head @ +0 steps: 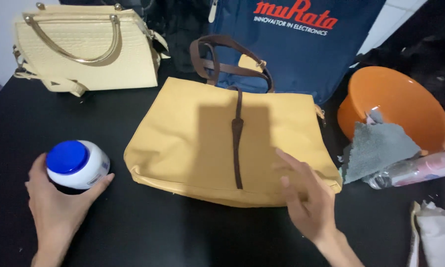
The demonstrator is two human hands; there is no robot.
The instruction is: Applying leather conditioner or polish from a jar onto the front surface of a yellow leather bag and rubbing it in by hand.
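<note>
black covers the whole desk (148, 232), and its widest bare stretch runs along the near edge between the two hands, with another open strip on the left between the jar and the cream bag. the mustard tote bag (193, 143) lies flat in the middle, its brown handles (222, 59) pointing away toward a navy blue bag (301, 49) at the far edge. a cream handbag (84, 49) stands at the far left corner. an orange bowl (405, 99) sits tilted at the right, with a grey cloth (375, 148) and a clear plastic bottle (420, 170) lying just beside it, crowding that side. a white cloth (437, 237) rests at the near right corner. the white jar (79, 165) with a blue lid stands left of the tote, well apart from the right hand. the left hand (54, 207) wraps around the jar from the near side, fingers curled and thumb touching it. the right hand (304, 198) is spread open, fingers over the tote's near right corner, gripping nothing.
</note>
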